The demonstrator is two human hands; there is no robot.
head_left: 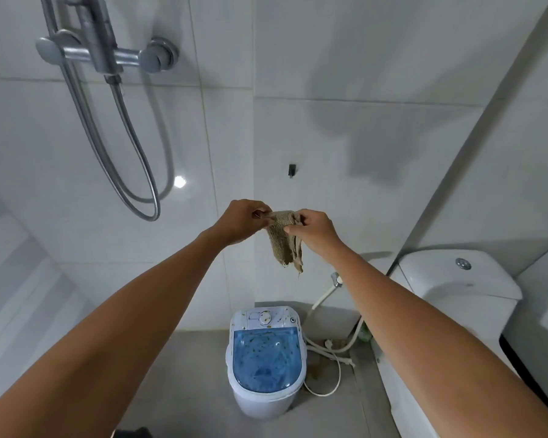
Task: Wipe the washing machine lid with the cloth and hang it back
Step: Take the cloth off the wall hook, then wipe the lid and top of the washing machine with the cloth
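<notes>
A beige woven cloth [284, 238] hangs in the air in front of the white tiled wall, pinched at its top edge by both hands. My left hand [242, 220] grips its left corner and my right hand [314, 230] grips its right corner. A small black hook [292, 170] sits on the wall above the cloth, apart from it. Far below on the grey floor stands a small white washing machine [266, 406] with a translucent blue lid [266, 358], speckled with brownish bits, as is its white control panel.
A chrome shower mixer [105, 55] with a looping hose [133, 172] is on the wall at upper left. A white toilet cistern [456, 276] stands at right. White hoses and a cord [329, 352] lie on the floor beside the machine.
</notes>
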